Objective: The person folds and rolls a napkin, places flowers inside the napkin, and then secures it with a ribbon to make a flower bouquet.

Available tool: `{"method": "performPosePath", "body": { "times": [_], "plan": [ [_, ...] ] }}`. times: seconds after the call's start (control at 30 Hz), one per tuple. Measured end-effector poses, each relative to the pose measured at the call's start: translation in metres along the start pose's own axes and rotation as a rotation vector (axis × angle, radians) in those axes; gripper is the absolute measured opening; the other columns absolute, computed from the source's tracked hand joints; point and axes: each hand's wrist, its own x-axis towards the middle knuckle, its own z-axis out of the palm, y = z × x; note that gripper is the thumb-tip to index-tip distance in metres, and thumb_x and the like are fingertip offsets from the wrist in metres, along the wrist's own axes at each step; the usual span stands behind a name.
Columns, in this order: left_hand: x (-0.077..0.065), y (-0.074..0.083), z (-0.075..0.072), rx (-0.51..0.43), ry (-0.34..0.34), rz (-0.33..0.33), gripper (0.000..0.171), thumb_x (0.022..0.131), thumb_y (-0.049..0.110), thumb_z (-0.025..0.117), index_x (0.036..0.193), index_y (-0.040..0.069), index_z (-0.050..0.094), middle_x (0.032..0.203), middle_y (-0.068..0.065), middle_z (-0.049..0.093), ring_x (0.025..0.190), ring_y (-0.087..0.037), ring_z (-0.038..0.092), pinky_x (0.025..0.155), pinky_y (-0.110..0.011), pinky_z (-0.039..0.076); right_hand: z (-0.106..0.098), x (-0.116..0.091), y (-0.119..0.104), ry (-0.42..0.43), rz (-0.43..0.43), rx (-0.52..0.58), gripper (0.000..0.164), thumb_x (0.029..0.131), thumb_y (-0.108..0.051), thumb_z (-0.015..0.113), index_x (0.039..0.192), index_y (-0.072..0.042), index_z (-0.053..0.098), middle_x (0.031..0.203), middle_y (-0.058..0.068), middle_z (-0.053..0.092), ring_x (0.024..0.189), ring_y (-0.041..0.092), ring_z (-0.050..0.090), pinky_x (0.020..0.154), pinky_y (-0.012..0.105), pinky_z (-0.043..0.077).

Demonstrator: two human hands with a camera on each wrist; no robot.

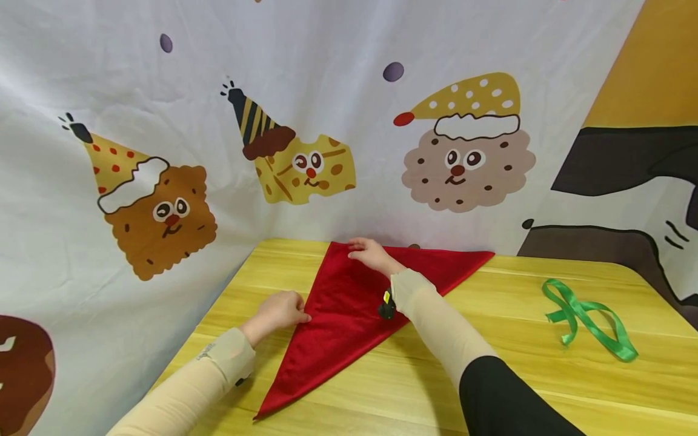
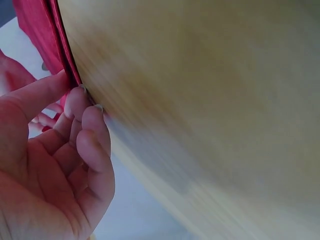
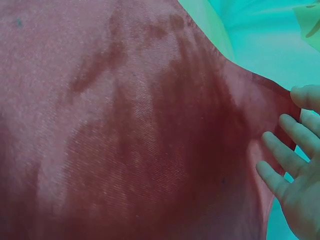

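A red cloth [image 1: 349, 303], folded into a triangle with long pointed ends, lies on the wooden table. My left hand [image 1: 278, 316] pinches its left edge between thumb and fingertips, and in the left wrist view several layers of hem [image 2: 62, 42] show there. At the far edge, near the top corner, is my right hand [image 1: 372, 254]. The right wrist view shows the cloth drawn up to the thumb and forefinger of that hand [image 3: 300, 175], which seem to pinch it, while its other fingers are spread.
A looped green ribbon [image 1: 586, 315] lies on the right side of the table [image 1: 523, 363]. Behind the table hangs a white backdrop [image 1: 338, 66] printed with cartoon biscuits and cheese in party hats. A small black and yellow object [image 1: 386, 306] shows at the right wrist.
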Motion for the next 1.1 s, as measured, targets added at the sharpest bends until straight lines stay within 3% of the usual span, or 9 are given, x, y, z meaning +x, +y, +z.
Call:
{"method": "performPosePath", "body": {
  "times": [0.6, 0.9, 1.1],
  "plan": [
    [0.000, -0.002, 0.000, -0.034, -0.042, -0.011, 0.039, 0.082, 0.029, 0.076, 0.058, 0.016, 0.048, 0.052, 0.007, 0.037, 0.050, -0.011, 0.034, 0.048, -0.027, 0.026, 0.016, -0.001, 0.005, -0.067, -0.026, -0.045, 0.063, 0.092, -0.012, 0.065, 0.147, 0.001, 0.037, 0.144, 0.018, 0.045, 0.131, 0.028, 0.045, 0.104, 0.039, 0.038],
    [-0.001, 0.001, 0.002, -0.025, -0.045, -0.023, 0.035, 0.083, 0.029, 0.076, 0.061, 0.015, 0.053, 0.054, 0.006, 0.041, 0.051, -0.012, 0.038, 0.049, -0.028, 0.029, 0.017, -0.007, 0.005, -0.079, 0.012, -0.027, 0.075, 0.092, -0.011, 0.065, 0.154, -0.010, 0.023, 0.149, 0.017, 0.038, 0.132, 0.030, 0.042, 0.102, 0.041, 0.040],
    [-0.001, -0.001, 0.002, -0.034, -0.050, -0.018, 0.033, 0.084, 0.028, 0.075, 0.063, 0.014, 0.054, 0.055, 0.006, 0.044, 0.052, -0.012, 0.040, 0.051, -0.027, 0.031, 0.015, -0.010, 0.007, -0.074, -0.014, -0.075, 0.075, 0.092, -0.012, 0.065, 0.154, -0.006, 0.022, 0.144, 0.022, 0.044, 0.129, 0.032, 0.046, 0.099, 0.041, 0.043]
  ]
}}
